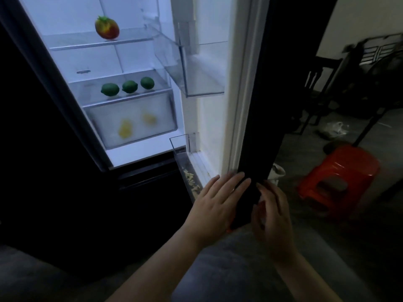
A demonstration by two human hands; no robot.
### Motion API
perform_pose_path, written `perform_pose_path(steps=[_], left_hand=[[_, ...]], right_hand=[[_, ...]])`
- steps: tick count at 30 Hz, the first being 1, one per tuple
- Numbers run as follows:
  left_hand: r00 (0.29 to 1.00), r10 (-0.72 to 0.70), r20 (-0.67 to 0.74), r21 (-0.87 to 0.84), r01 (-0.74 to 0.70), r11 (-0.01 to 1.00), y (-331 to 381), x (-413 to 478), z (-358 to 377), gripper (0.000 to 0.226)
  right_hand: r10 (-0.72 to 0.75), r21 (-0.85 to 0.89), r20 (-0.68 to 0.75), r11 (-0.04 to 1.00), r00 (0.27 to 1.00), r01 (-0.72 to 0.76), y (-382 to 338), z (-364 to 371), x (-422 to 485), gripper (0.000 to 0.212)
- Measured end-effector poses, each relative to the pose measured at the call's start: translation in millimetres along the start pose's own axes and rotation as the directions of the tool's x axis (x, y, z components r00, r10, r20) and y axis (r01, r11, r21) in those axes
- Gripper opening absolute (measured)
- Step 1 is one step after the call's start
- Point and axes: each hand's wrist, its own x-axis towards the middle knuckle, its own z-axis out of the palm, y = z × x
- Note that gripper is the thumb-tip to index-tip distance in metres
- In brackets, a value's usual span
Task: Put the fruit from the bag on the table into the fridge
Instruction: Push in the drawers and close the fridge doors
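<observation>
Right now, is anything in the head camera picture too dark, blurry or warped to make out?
Head view: only the fridge interior is bright, lit bluish from within; the limes and red-yellow fruit read clearly; the yellow fruit is hazy behind the frosted drawer front; the room by the red stool is dim; the door edge leans with wide-angle distortion.

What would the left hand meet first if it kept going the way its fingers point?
The dark edge of the open fridge door: the left hand seems to touch it already with its fingertips, low down.
</observation>
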Motion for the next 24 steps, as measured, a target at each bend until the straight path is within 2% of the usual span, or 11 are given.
perform_pose_path(steps=[3,9,13,20,24], left_hand=[[0.997,0.006,-0.08,0.011,-0.006,1.0,11.4,12.3,-12.3,0.048],[0.996,-0.071,-0.052,0.279,0.083,0.957,9.5,16.1,-9.7,0.052],[0.988,-0.127,-0.082,0.336,0.147,0.93,12.4,9.0,-9.6,0.049],[0.965,-0.236,-0.118,0.383,0.263,0.885,8.3,-14.1,-18.0,0.056],[0.944,-0.255,-0.211,0.383,0.319,0.867,1.5,-24.3,-22.5,0.056]], right_hand=[[0.033,0.004,0.011,0.999,0.999,-0.033,0.1,-5.5,14.0,0.054],[0.021,0.136,0.009,0.99,1.0,-0.022,0.0,-1.9,38.3,0.06],[-0.026,0.166,0.049,0.986,0.998,0.017,-1.3,5.5,37.9,0.066],[-0.068,0.223,0.005,0.973,0.998,0.065,-16.2,17.3,37.0,0.051],[-0.047,0.281,-0.004,0.959,0.999,0.046,-26.2,28.3,38.1,0.05]])
